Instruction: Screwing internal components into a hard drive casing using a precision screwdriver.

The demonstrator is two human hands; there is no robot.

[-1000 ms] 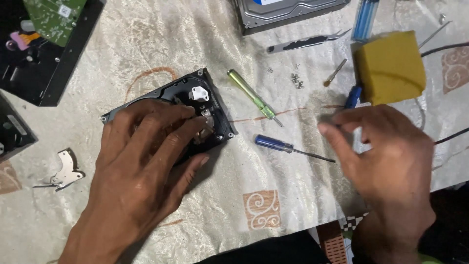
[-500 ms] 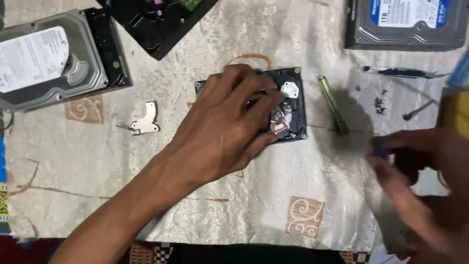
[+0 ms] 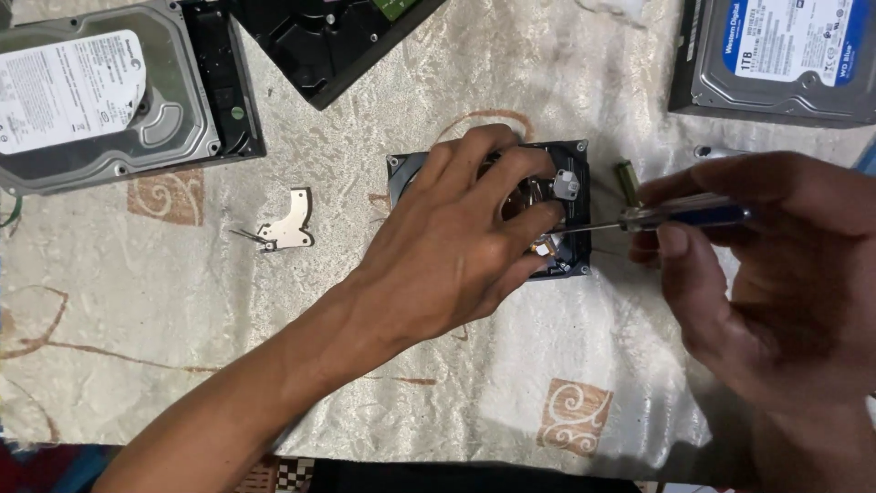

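Pressing flat on the opened hard drive [image 3: 570, 196], the left hand [image 3: 456, 246] steadies it; the right hand [image 3: 776, 274] grips a blue-handled screwdriver [image 3: 675, 216], tip inside.

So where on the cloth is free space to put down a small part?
Bare cloth lies below the loose metal bracket, left of the left hand, and along the near edge around the swirl patch. It is crowded around the open drive, the blue screwdriver and the right hand.

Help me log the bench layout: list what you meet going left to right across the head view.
Closed silver hard drive → loose metal bracket → left hand on the opened drive → blue-handled screwdriver in the right hand.
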